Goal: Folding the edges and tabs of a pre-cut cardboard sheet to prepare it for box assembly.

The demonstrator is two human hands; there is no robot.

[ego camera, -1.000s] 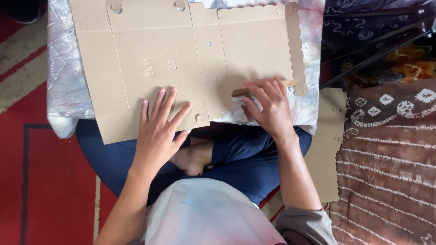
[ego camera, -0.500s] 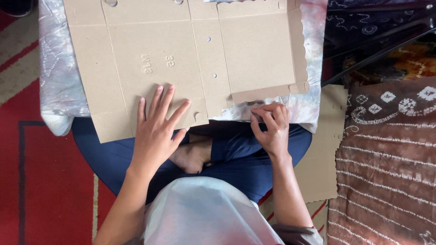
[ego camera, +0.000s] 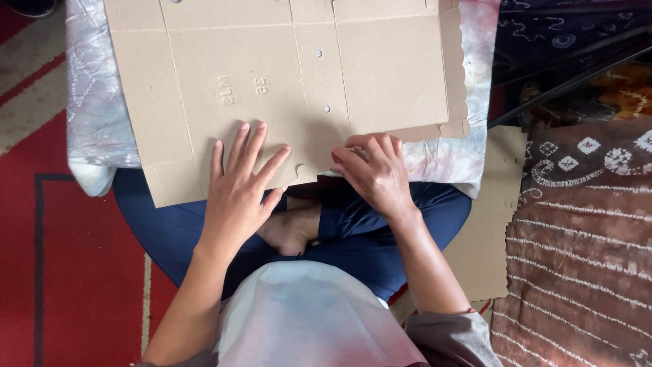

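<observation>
Both hands extended forward from the lap

The left hand (ego camera: 239, 187) is laid flat with fingers spread; the right hand (ego camera: 375, 171) is curled, fingertips pinched together.

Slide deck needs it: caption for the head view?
Left hand pressed flat on a creased cardboard sheet, right hand pinching its near edge.

Navy trousers (ego camera: 401, 224), pale top (ego camera: 305, 319), grey sleeve (ego camera: 455, 336), bare feet (ego camera: 292, 228)
</observation>
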